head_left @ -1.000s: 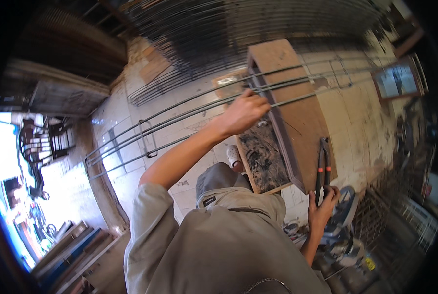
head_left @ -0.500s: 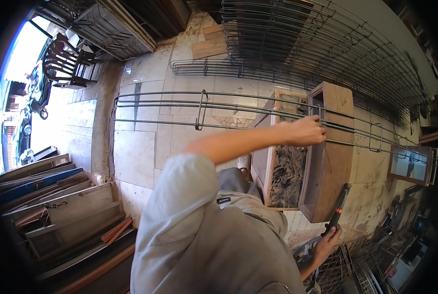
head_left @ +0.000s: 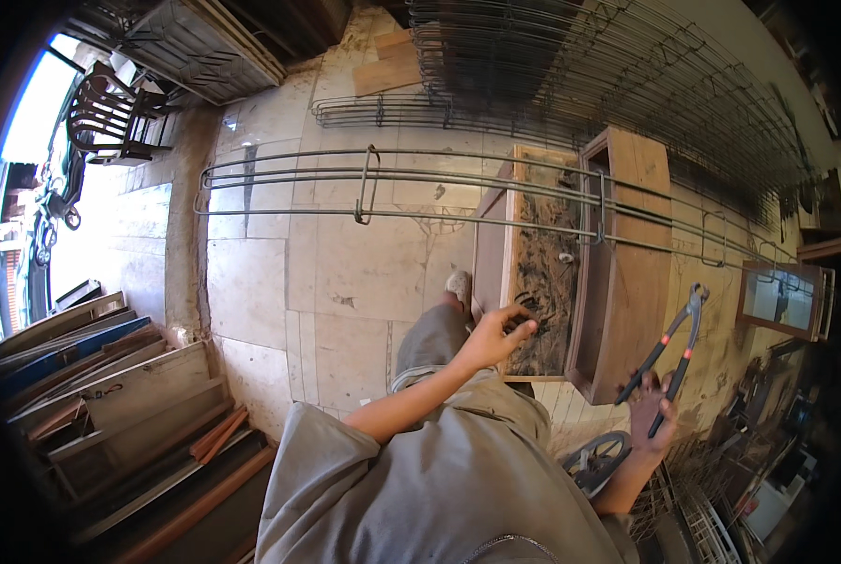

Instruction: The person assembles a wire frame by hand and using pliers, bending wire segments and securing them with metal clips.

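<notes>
My right hand [head_left: 653,414] grips a pair of long-handled pincers [head_left: 688,334], black with red bands, their handles spread apart and jaws pointing away from me. My left hand [head_left: 500,336] is over the near edge of a shallow wooden tray [head_left: 510,216] of dark, tangled wire pieces [head_left: 544,282]. Its fingers are bent, with a gap between thumb and forefinger; nothing shows in them. Beyond both hands, a long rebar cage [head_left: 289,176] of thin rods with wire stirrups [head_left: 368,183] lies across the tray and a wooden box [head_left: 636,235], untouched.
Many similar rebar cages [head_left: 571,75] are stacked at the far right. Boards and panels [head_left: 110,395] lean at the lower left, and a dark chair [head_left: 110,113] stands at the far left. A framed glass piece [head_left: 782,299] lies beneath the cage's right end.
My left hand has let go of the rebar cage and come back toward me to the wire tray. My right hand has lifted the pincers a little, and their handles have spread.
</notes>
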`<action>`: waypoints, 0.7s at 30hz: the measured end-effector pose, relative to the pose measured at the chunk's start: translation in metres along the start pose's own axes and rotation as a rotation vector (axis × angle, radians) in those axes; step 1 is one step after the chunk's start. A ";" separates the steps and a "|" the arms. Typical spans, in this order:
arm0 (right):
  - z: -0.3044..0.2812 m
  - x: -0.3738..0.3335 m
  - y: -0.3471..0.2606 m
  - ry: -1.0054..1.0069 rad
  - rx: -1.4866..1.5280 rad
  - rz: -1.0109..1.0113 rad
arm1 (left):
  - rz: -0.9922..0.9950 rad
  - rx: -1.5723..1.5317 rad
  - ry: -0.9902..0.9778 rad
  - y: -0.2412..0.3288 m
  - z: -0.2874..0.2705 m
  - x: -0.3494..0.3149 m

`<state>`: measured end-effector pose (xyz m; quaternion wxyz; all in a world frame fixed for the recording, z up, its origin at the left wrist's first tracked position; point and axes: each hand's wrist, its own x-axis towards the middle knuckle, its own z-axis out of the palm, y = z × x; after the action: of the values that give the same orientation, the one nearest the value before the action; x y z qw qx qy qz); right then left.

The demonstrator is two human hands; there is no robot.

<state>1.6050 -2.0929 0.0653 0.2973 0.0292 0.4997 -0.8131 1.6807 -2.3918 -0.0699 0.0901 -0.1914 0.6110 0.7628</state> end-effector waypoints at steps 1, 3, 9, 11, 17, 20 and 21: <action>-0.009 0.005 -0.004 0.005 -0.139 -0.031 | 0.002 -0.047 -0.001 -0.002 -0.002 0.002; -0.023 0.013 -0.014 0.105 -0.485 -0.034 | 0.029 -0.139 0.007 0.002 -0.005 0.011; 0.089 0.059 -0.106 -0.080 -2.035 -0.133 | -0.009 -0.343 0.008 0.031 0.003 0.063; 0.117 0.070 -0.114 -0.150 -2.253 -0.161 | 0.034 -0.386 0.046 0.044 0.015 0.084; 0.162 0.090 -0.116 -0.319 -2.450 -0.082 | 0.104 -0.461 -0.019 0.059 0.039 0.126; 0.184 0.099 -0.112 -0.347 -2.505 0.006 | 0.045 -0.407 -0.054 0.057 0.033 0.138; 0.187 0.103 -0.111 -0.357 -2.530 0.020 | 0.056 -0.381 -0.064 0.056 0.032 0.140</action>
<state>1.5102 -2.2592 0.2116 0.1867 -0.3784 0.8751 0.2369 1.5261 -2.3874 -0.0701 0.0504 -0.1638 0.4574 0.8726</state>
